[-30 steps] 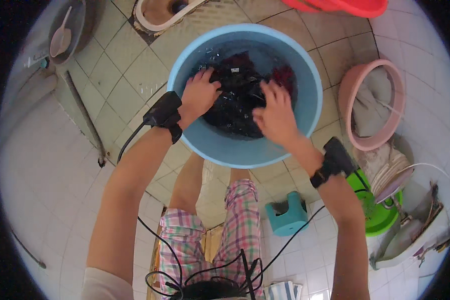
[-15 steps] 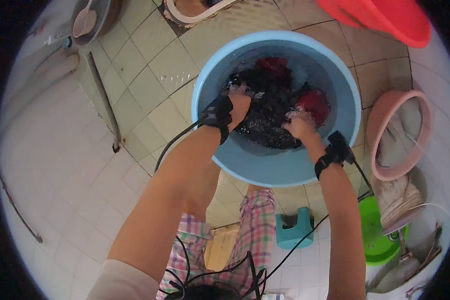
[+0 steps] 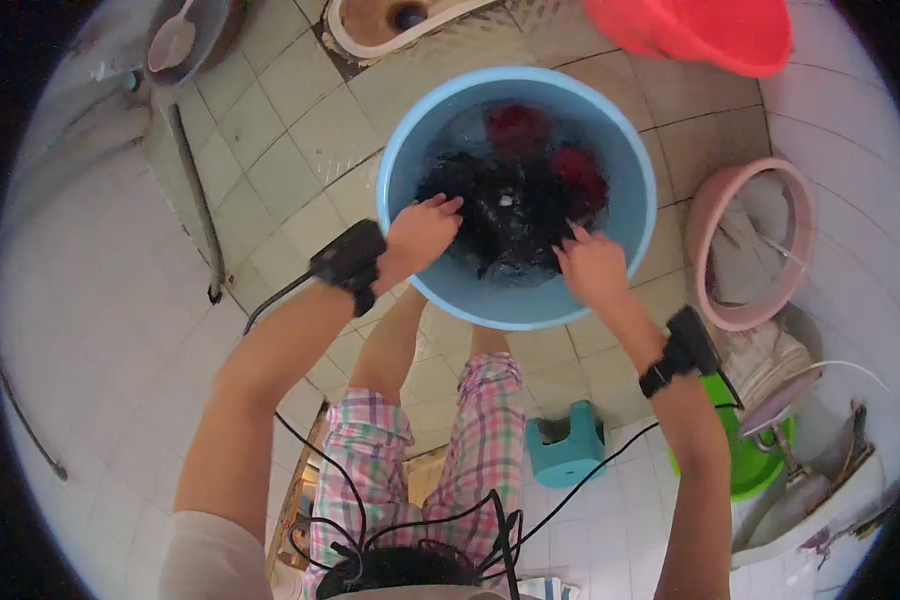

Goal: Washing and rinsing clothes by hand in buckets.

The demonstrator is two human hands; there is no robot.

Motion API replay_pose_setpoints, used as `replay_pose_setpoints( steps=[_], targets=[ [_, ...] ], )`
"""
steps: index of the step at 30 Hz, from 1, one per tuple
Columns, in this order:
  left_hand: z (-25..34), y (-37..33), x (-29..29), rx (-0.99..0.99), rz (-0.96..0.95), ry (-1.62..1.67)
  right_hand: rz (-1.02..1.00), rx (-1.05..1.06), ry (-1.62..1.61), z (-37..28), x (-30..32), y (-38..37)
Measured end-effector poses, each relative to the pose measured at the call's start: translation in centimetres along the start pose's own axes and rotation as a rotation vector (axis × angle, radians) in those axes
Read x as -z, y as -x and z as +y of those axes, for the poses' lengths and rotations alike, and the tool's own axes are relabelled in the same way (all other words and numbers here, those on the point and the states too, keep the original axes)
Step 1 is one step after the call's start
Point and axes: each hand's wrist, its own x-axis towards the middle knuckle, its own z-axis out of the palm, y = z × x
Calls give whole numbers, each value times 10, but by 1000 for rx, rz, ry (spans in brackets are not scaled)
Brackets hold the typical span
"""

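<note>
A large light-blue basin (image 3: 518, 318) stands on the tiled floor with water in it. Soaking inside is a black garment (image 3: 505, 225) with dark red parts (image 3: 577, 178); I cannot tell its kind. My left hand (image 3: 422, 237) is at the basin's left side, its fingers closed on the near left edge of the black cloth. On the right side, my right hand (image 3: 592, 267) pinches the cloth's near right edge between thumb and fingers. Black bands with small boxes sit on both wrists, with cables running from them.
A red basin (image 3: 710, 35) is at the far right, near a squat toilet (image 3: 370, 45). Along the right wall are a pink basin (image 3: 705, 250), a green basin (image 3: 760, 480) and a teal stool (image 3: 567, 455). A grey hose (image 3: 195, 190) lies left.
Both hands have come up out of the water and back toward me, the left also moving leftward. The black cloth now spreads between them.
</note>
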Motion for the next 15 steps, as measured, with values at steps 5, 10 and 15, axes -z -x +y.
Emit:
replay_pose_setpoints(
  steps=[5,10,15],
  targets=[
    [15,62,87,23,133,149,189,115,-57,-37,72,50],
    [58,108,171,56,298,386,94,17,-140,-76,178,114],
    [66,114,200,64,351,403,174,-80,-229,-91,190,117]
  ],
)
